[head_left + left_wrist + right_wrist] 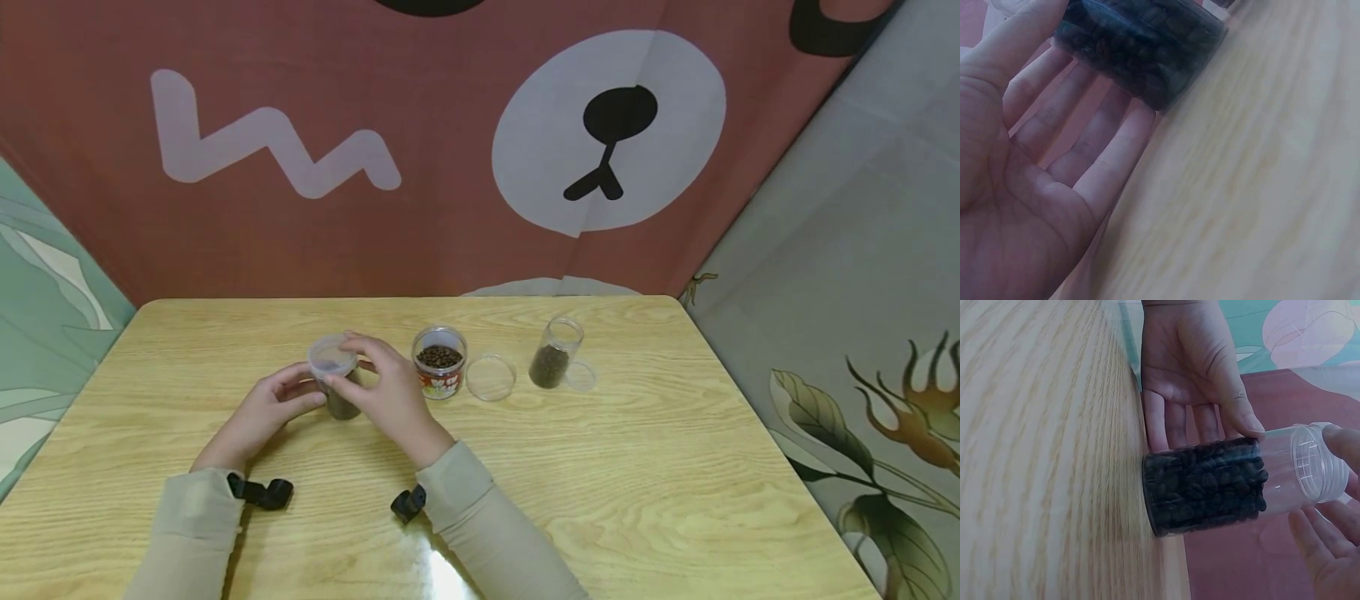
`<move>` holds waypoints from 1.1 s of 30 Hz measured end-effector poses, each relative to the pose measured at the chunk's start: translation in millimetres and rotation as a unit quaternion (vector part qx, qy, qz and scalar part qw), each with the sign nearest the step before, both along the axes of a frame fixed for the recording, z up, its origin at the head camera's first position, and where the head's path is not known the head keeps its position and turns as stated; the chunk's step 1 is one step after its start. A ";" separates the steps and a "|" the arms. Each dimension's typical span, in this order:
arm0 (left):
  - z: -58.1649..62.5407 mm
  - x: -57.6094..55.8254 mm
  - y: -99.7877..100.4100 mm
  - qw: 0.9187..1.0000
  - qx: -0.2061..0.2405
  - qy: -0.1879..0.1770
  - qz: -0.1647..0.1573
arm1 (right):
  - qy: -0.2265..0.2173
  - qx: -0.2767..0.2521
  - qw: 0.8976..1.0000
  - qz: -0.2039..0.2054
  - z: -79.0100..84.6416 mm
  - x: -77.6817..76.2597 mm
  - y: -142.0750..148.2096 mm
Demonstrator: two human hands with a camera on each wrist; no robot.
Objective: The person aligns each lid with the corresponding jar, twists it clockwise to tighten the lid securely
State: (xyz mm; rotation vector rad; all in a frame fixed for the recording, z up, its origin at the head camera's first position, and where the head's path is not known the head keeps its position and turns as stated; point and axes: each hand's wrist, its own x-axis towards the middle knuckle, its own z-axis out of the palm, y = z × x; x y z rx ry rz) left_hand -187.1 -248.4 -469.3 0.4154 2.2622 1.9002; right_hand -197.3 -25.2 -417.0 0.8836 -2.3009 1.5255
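A clear plastic jar partly filled with dark coffee beans stands upright on the table. Around its side, the left hand holds it with thumb and fingers; the left wrist view shows the fingers against the bean-filled lower part. At the jar's top, the right hand grips the translucent lid between thumb and fingers. Only part of the right hand appears in the right wrist view, at the lid's edge.
Right of the hands stands an open jar of brown beans with a red label. Beside it lies a clear round lid. Farther right are an open, taller jar of dark contents and a small lid. The wooden table meets a curtain behind.
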 end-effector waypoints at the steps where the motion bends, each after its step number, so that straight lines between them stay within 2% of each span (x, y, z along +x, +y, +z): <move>1: 0.0 0.0 0.1 1.000 0.001 0.001 0.000 | 0.000 0.002 1.000 0.000 0.3 0.1 0.1; 13: -0.5 0.2 0.3 1.000 0.004 0.007 -0.004 | -0.010 0.023 1.000 0.004 2.0 1.5 2.1; 21: -1.9 0.0 -0.3 1.000 0.004 0.006 -0.008 | -0.041 0.001 0.999 0.027 2.2 0.3 2.7; 33: -4.2 -1.0 -0.1 1.000 -0.003 0.013 -0.005 | -0.033 0.026 0.999 0.025 0.1 -1.4 3.5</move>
